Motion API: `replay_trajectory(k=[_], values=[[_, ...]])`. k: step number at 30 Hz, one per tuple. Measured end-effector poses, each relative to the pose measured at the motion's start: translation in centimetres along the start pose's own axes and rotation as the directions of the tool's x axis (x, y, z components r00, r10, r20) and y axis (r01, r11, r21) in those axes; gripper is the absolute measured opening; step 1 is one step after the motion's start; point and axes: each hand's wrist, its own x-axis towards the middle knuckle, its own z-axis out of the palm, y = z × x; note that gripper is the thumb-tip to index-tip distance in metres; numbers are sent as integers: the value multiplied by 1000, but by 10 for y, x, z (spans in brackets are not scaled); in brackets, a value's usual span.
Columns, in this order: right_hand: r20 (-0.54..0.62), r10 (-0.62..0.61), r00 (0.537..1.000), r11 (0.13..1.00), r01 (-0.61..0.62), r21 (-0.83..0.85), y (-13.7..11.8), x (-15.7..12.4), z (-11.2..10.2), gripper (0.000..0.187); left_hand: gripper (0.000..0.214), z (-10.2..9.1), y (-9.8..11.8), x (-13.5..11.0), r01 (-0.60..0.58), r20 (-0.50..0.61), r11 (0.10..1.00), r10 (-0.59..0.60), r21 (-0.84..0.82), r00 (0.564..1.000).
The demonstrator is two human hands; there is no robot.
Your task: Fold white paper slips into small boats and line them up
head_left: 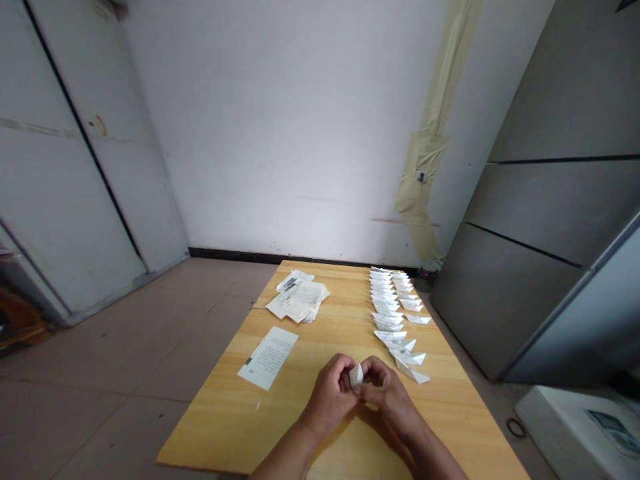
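Note:
Between my fingers, a small piece of folded white paper [356, 375] shows as a pointed shape above the table. My left hand [334, 387] pinches it from the left, and my right hand [381, 387] grips its right side with thumb and fingers. The hands nearly touch, and they hide the lower part of the paper. Just beyond my right hand, folded paper boats [400, 343] stand in two rows running toward the far end. A flat printed sheet [269, 357] lies to the left of my hands, with a loose pile of printed sheets [300, 297] behind it.
The wooden table [220, 427] reaches close to the white wall. A grey cabinet [530, 253] stands at the right, with a white box [575, 427] on the floor nearby. A dark jar-like container [426, 279] sits past the far right corner. A tiny white scrap [258, 405] lies near the sheet.

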Motion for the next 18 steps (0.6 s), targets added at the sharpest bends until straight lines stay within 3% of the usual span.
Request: replay_trajectory(k=[5,10,14,18], values=[[115,-6,993,998,13,-62,-1,2,-11,27,19,-2,0,1,-111,21,988,109,104,994],[203,-77,976,963,125,-238,-3,7,-25,26,21,-6,4,2,-242,85,949,229,204,970],[233,-104,967,909,187,-373,-5,8,-28,19,21,-14,9,1,-268,136,929,240,256,961],[213,-158,964,854,241,-462,-7,6,-25,15,18,-21,18,-3,-207,167,952,171,224,971]])
